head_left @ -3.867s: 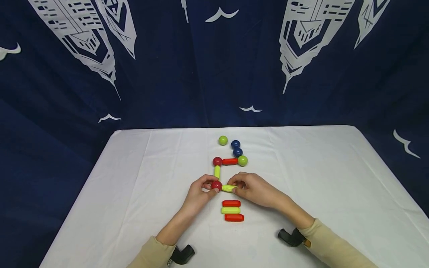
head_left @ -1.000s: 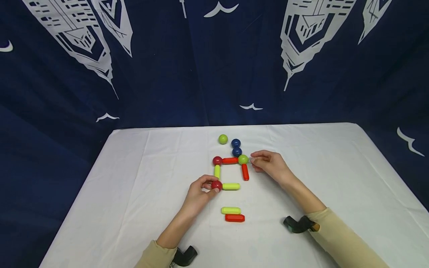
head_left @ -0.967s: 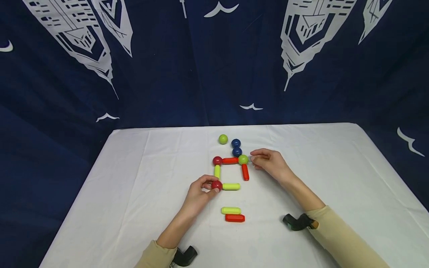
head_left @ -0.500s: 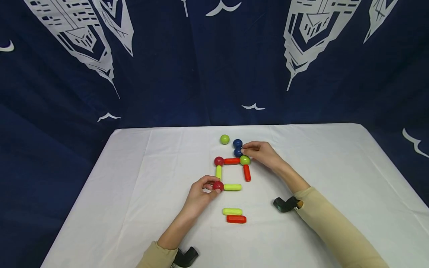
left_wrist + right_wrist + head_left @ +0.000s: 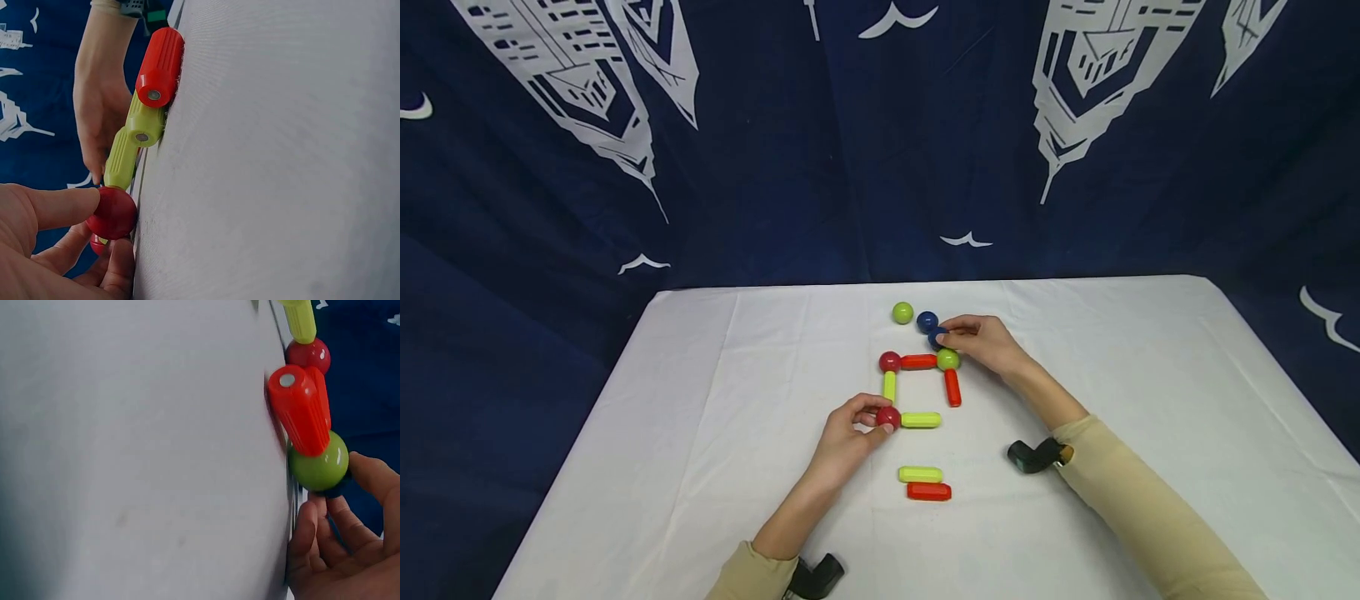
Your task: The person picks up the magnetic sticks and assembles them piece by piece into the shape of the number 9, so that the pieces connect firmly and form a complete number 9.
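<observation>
My left hand (image 5: 848, 437) pinches a red ball (image 5: 888, 417) at the near-left corner of a shape of rods and balls. From that ball a yellow-green rod (image 5: 921, 420) runs right; another rod (image 5: 890, 387) runs up to a second red ball (image 5: 890, 361). A red rod (image 5: 918, 362) links that one to a green ball (image 5: 948, 359), and a second red rod (image 5: 952, 388) hangs toward me. My right hand (image 5: 988, 343) pinches a dark blue ball (image 5: 936, 337) just beyond the green ball. In the right wrist view the green ball (image 5: 320, 464) mostly hides it.
Another blue ball (image 5: 927, 322) and a loose green ball (image 5: 902, 312) lie farther back. Nearer me, a yellow-green rod (image 5: 921, 474) and a red rod (image 5: 929, 492) lie side by side on the white tablecloth (image 5: 737, 400). A patterned blue curtain (image 5: 775, 167) hangs behind.
A red rod from the near pile now joins the green ball. My right hand let go of the yellow-green rod, moved back and took the nearer blue ball, shifting it slightly right.
</observation>
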Demonstrator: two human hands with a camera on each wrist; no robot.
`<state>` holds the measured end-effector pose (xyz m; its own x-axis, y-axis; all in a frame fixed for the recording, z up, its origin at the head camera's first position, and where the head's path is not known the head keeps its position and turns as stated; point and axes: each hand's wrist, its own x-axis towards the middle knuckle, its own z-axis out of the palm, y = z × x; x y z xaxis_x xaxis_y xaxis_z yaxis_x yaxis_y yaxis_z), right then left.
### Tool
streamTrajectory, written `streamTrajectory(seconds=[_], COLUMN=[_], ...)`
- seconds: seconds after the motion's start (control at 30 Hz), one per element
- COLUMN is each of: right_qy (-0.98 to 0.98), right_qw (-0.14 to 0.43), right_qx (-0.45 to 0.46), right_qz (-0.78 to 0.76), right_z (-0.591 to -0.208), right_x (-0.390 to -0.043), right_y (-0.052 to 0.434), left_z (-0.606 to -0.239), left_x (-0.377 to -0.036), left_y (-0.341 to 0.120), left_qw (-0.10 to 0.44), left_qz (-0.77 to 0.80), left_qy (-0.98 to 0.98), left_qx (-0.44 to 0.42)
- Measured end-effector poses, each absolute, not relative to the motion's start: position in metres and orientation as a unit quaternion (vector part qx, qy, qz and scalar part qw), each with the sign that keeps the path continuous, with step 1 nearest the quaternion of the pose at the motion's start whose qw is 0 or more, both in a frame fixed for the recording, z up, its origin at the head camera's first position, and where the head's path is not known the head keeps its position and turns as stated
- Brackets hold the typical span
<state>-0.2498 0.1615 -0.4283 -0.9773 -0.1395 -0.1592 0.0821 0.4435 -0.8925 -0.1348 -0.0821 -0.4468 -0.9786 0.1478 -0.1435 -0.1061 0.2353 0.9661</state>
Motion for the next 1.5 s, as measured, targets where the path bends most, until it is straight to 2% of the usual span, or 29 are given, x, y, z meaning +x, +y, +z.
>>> streamTrajectory(seconds=[0.43, 1.03, 1.5], right_qy=[0.801, 0.825, 0.878], right_qw=[0.082, 0.145, 0.087], right_qx=[-0.02, -0.135, -0.2], right_qz=[-0.592, -0.529, -0.427], right_z=[-0.431, -0.427, -0.429], right_x=[-0.223, -0.156, -0.148], right_y=[0.194, 0.192, 0.176], left_z=[-0.447, -0.445, -0.447], left_x=[-0.134, -0.131, -0.132], left_y=[-0.082, -0.081, -0.08], left_qw=[0.101, 0.101, 0.093], left_qz=[0.619, 0.62, 0.619], left_qy=[0.779, 0.778, 0.779], left_qx=[0.017, 0.019, 0.024])
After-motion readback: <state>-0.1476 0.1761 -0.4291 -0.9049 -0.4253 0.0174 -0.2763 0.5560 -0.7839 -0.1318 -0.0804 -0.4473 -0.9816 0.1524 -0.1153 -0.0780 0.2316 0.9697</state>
